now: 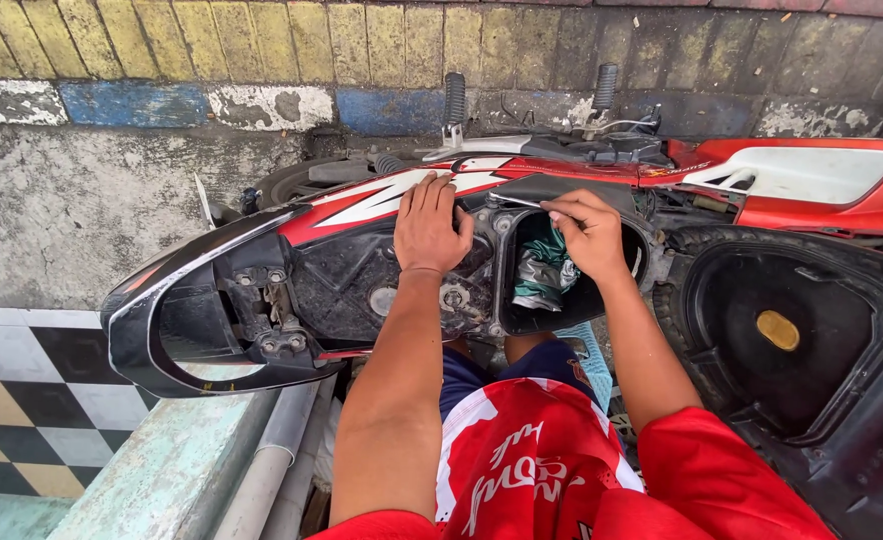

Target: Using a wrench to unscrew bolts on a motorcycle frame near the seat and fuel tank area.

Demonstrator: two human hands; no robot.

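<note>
Red/white/black motorbike (381,200), seat off, frame exposed, lying across the view w/ tail end to the left. Open black storage compartment (561,300) mid-body, stuffed w/ crumpled green + silvery cloth/plastic (544,270). Thin metal rod (516,201), maybe a screwdriver shaft, lies near-horizontal over the compartment's top edge; dirty black underseat tray (351,275) just left of it w/ bolts showing.

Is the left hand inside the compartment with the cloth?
No, the left hand lies flat on the black frame beside the compartment, while the right hand is over the cloth.
</note>
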